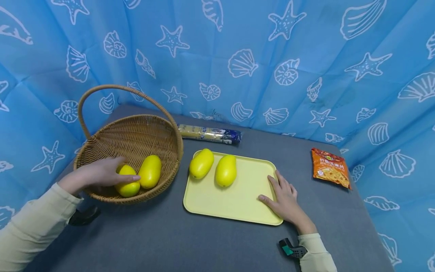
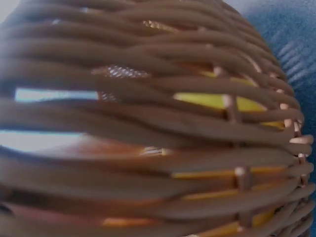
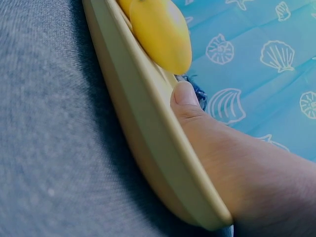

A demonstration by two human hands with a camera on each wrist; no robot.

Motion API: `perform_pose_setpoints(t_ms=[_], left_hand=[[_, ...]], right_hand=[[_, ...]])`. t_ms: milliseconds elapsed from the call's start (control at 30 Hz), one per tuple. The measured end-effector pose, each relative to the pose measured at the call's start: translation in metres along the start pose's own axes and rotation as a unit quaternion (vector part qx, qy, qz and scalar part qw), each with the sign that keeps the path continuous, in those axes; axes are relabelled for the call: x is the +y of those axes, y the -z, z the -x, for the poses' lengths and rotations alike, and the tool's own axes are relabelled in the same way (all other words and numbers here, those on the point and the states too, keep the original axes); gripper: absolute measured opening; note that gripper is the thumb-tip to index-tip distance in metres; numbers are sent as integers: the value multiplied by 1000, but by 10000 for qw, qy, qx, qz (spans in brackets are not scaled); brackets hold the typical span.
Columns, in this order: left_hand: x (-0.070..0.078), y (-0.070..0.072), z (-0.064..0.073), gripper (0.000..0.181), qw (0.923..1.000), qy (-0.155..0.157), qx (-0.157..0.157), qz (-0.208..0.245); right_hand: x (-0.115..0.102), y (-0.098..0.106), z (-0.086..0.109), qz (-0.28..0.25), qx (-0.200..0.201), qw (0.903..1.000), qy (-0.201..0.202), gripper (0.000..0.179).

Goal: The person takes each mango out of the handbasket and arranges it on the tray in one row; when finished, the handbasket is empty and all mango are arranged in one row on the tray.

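Inside the wicker basket (image 1: pixel 136 130), my left hand (image 1: pixel 102 172) grips a yellow mango (image 1: pixel 128 189), thumb across its near side and fingertips over its far side. Beside it in the basket lies another mango (image 1: pixel 150 172). The left wrist view is filled by the basket's weave (image 2: pixel 148 118), with bits of yellow behind it. My right hand (image 1: pixel 283 198) rests with spread fingers on the right side of the pale yellow tray (image 1: pixel 238 206). Its thumb (image 3: pixel 186 101) shows over the tray rim in the right wrist view. Two mangoes (image 1: pixel 201 163) lie on the tray's left part.
A long clear packet with a blue end (image 1: pixel 210 134) lies behind the tray. To the far right is an orange snack bag (image 1: pixel 330 168). The basket's tall handle (image 1: pixel 127 88) arches above it. A blue shell-print curtain (image 1: pixel 217 60) stands behind the grey table (image 1: pixel 163 238).
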State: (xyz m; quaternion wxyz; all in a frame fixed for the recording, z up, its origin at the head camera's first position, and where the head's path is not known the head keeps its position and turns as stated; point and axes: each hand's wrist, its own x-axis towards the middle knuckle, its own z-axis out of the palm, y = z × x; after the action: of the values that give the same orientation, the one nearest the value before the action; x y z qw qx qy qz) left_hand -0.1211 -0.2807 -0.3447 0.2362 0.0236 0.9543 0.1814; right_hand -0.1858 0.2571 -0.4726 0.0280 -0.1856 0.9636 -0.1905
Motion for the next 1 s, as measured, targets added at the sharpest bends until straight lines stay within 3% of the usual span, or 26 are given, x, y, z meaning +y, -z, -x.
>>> perform_pose_setpoints(t_ms=[400, 600, 800, 1000], left_hand=[[1, -8, 0, 103, 9995, -273, -118, -82], [-1, -7, 0, 105, 9995, -222, -58, 197], [0, 7, 10, 101, 9992, -274, 167, 243], [10, 19, 23, 99, 9970, -402, 636, 168]], right_hand=[[-1, 1, 0, -12, -55, 10000, -62, 82], [0, 1, -1, -12, -50, 10000, -50, 83], [2, -1, -2, 9, -94, 9999, -48, 85], [2, -1, -2, -37, -73, 10000, -31, 84]])
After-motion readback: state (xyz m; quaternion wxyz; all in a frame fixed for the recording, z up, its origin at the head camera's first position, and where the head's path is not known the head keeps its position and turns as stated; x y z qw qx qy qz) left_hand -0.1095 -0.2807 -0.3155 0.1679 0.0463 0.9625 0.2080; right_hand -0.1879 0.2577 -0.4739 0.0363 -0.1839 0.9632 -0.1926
